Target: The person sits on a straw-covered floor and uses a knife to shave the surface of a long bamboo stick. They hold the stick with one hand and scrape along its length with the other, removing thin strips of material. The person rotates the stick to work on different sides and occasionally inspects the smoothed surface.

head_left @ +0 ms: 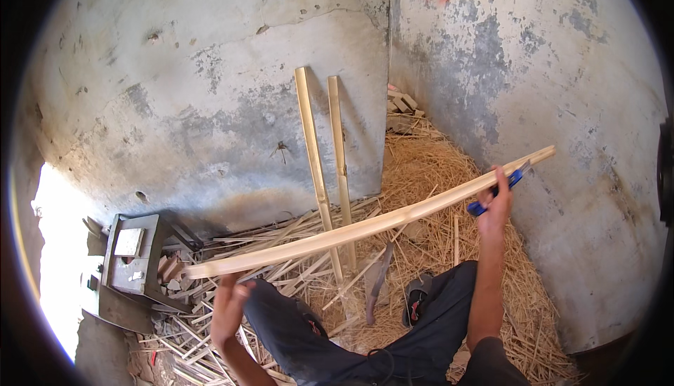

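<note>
"Two hands to log. State of the right?"

"My right hand (496, 200) is closed round a blue-handled tool (517, 177), fingers also against the long pale strip (393, 219)."

"And the left?"

"My left hand (228, 309) is at the strip's opposite end, fingers by its underside. Blurred; I cannot tell whether they pinch it."

"Strip position?"

"Slanting across from one hand to the other, its ends running past both."

"Surroundings?"

"Beyond the strip, between my hands, two leaning strips (311, 140) stand by the wall (210, 105). On the near side, left of my right hand, lies a dark curved tool (379, 284). Outward of my left, a grey stand (149, 263). Beyond my right, straw-coloured shavings (428, 154)."
</note>
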Action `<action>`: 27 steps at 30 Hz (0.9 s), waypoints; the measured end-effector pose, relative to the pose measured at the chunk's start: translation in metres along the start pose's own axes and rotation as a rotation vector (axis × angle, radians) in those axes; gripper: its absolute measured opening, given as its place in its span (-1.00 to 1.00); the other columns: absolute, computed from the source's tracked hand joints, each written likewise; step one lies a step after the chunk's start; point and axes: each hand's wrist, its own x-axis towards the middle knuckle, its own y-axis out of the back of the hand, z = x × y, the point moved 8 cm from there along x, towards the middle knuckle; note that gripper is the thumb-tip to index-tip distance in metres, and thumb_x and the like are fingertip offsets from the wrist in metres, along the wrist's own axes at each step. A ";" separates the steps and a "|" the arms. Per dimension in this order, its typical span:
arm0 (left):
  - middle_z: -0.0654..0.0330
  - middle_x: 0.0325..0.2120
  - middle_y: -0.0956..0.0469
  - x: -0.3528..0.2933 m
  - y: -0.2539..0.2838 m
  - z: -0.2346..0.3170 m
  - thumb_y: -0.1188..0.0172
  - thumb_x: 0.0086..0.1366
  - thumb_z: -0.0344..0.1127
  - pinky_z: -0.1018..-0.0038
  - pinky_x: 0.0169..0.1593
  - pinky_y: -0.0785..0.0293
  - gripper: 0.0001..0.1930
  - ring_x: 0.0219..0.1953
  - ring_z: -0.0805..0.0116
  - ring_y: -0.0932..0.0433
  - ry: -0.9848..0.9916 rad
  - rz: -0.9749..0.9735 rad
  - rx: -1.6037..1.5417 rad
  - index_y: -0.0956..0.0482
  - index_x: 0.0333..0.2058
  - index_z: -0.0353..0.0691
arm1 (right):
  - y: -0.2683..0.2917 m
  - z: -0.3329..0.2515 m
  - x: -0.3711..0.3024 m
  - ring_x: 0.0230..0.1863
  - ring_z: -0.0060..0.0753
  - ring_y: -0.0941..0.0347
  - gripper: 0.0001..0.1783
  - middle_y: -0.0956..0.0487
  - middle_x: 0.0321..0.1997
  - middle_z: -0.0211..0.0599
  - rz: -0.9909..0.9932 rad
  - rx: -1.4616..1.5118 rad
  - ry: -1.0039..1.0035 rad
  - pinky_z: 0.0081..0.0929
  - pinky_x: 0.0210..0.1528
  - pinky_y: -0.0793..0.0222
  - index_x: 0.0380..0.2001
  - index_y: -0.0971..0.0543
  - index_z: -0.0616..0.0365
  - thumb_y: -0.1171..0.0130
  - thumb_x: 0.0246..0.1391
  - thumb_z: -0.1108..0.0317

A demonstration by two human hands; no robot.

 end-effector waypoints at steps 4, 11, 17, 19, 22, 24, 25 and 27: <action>0.06 -0.04 -0.63 -0.024 -0.010 0.021 -0.62 0.10 -0.11 0.23 0.04 -0.52 -0.44 -0.05 0.11 -0.64 -0.166 -0.177 0.578 -0.63 0.00 -0.23 | 0.035 -0.018 0.070 -0.70 -0.78 -0.07 -0.70 -0.40 -0.51 -0.58 -0.087 -0.066 0.073 -0.65 -0.67 0.07 -0.12 -0.63 0.21 -0.29 0.39 0.15; 0.12 -0.12 -0.61 -0.028 -0.001 0.097 -0.72 -0.18 -0.02 0.20 0.04 -0.47 -0.22 -0.05 0.06 -0.60 -0.317 0.180 0.724 -0.58 0.01 -0.20 | 0.058 -0.022 0.116 -0.70 -0.79 -0.04 -0.69 -0.39 -0.50 -0.60 -0.115 -0.159 0.010 -0.64 -0.66 0.08 -0.08 -0.64 0.22 -0.27 0.40 0.16; -0.01 -0.10 -0.68 -0.003 -0.076 0.091 -0.55 0.07 0.26 0.11 0.05 -0.52 -0.20 -0.03 -0.06 -0.66 -0.442 -0.197 0.897 -0.58 0.13 -0.18 | 0.026 -0.018 0.108 -0.72 -0.78 -0.02 -0.69 -0.34 -0.58 -0.64 -0.194 -0.121 -0.038 -0.63 -0.66 0.10 -0.07 -0.63 0.23 -0.24 0.43 0.16; 0.02 -0.27 -0.69 0.004 -0.081 0.079 -0.48 0.18 0.26 0.12 -0.09 -0.55 -0.35 -0.18 -0.05 -0.69 -0.259 -0.318 0.904 -0.63 0.01 -0.16 | 0.023 -0.026 0.111 -0.72 -0.78 -0.02 -0.68 -0.33 -0.58 -0.64 -0.178 -0.135 -0.016 -0.63 -0.66 0.11 -0.07 -0.63 0.23 -0.23 0.44 0.15; 0.01 -0.55 -0.62 0.001 -0.095 0.075 -0.37 0.34 0.21 0.12 -0.31 -0.53 -0.51 -0.41 -0.10 -0.68 -0.337 -0.390 0.827 -0.64 -0.20 -0.16 | 0.017 -0.043 0.116 -0.72 -0.79 -0.02 -0.62 -0.32 -0.58 -0.64 -0.186 -0.176 0.016 -0.63 -0.65 0.11 -0.04 -0.63 0.26 -0.21 0.46 0.09; -0.01 -0.53 -0.61 -0.001 -0.107 0.067 -0.37 0.35 0.20 0.11 -0.29 -0.52 -0.51 -0.38 -0.13 -0.68 -0.314 -0.509 0.725 -0.62 -0.20 -0.18 | 0.009 -0.057 0.118 -0.72 -0.79 -0.01 -0.56 -0.31 -0.59 -0.64 -0.189 -0.174 0.035 -0.64 -0.65 0.11 0.00 -0.63 0.28 -0.20 0.47 0.04; -0.01 -0.55 -0.58 -0.002 -0.115 0.061 -0.38 0.39 0.11 0.18 -0.31 -0.50 -0.55 -0.45 -0.10 -0.62 -0.238 -0.589 0.572 -0.59 -0.22 -0.22 | 0.001 -0.061 0.116 -0.71 -0.80 0.00 -0.53 -0.29 -0.59 -0.65 -0.187 -0.154 0.040 -0.64 -0.65 0.11 0.03 -0.63 0.29 -0.19 0.47 0.02; 0.09 -0.56 -0.54 -0.002 -0.127 0.046 -0.41 0.40 -0.04 0.30 -0.35 -0.43 -0.63 -0.49 0.19 -0.55 -0.196 -0.627 0.419 -0.63 -0.18 -0.27 | -0.014 -0.068 0.115 -0.70 -0.82 0.00 -0.41 -0.47 -0.47 -0.52 -0.237 -0.106 0.038 -0.67 -0.65 0.08 0.18 -0.58 0.30 -0.15 0.49 -0.07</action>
